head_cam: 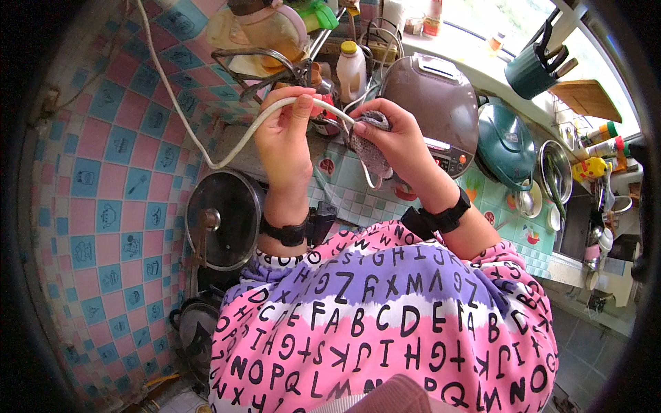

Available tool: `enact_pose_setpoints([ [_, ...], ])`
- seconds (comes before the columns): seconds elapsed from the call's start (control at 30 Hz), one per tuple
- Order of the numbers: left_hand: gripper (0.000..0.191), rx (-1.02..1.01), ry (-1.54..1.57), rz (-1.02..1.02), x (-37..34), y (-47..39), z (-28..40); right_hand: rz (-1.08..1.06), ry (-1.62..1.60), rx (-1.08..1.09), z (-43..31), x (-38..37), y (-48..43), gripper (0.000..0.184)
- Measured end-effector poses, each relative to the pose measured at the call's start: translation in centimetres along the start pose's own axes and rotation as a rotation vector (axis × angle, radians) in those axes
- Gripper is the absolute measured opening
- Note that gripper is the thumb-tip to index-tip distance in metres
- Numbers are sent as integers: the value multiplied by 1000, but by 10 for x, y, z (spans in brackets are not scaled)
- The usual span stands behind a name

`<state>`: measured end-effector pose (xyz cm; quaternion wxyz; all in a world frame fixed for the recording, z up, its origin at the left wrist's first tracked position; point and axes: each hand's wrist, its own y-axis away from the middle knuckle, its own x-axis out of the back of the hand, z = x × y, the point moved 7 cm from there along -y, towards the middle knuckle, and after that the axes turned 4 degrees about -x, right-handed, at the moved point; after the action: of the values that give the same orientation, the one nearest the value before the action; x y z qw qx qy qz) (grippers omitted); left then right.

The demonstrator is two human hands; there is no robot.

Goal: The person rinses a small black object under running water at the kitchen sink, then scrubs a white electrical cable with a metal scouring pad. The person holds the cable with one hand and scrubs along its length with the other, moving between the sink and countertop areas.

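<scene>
A white hose or thick cable [235, 149] hangs down the tiled wall, bends near the counter and rises between my hands. My left hand [289, 124] pinches it between thumb and fingers. To the right, my right hand [390, 129] holds a bunched grey knit cloth [371, 147] against the same white length. A thinner white cord [367, 173] loops below the cloth. Behind my right hand stands a brown rice cooker [431, 98] with lit buttons. A white bottle with a yellow cap [352, 69] stands behind and between my hands.
A glass-lidded pan [224, 222] lies at the left, below a wire rack [258, 54] holding jars. To the right are a green lidded pot [505, 139], a metal bowl [555, 170] and a small bowl [529, 200]. A green utensil holder [529, 72] stands by the window.
</scene>
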<state>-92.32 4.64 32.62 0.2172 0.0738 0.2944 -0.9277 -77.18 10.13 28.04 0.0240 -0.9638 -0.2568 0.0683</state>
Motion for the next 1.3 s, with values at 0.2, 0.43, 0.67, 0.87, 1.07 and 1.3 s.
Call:
enact_pose_setpoints([
  [0.2, 11, -11, -182, -124, -23, 5, -11, 67, 28, 265, -22, -5, -8, 27],
  [0.43, 13, 19, 22, 120, 13, -9, -3, -115, 16, 92, 4, -5, -3, 23],
  [0.67, 36, 147, 684, -8, 26, -14, -17, -273, 104, -62, 25, -3, 16, 18],
  [0.87, 44, 228, 980, -85, 23, -10, -24, -499, 105, -154, 27, -22, 24, 12],
  [1.07, 33, 183, 930, -67, 21, -4, -25, -384, 12, -21, 2, -29, 21, 15],
  [1.3, 21, 108, 694, -157, -9, 12, -29, -290, -123, -48, -13, -40, 6, 24],
])
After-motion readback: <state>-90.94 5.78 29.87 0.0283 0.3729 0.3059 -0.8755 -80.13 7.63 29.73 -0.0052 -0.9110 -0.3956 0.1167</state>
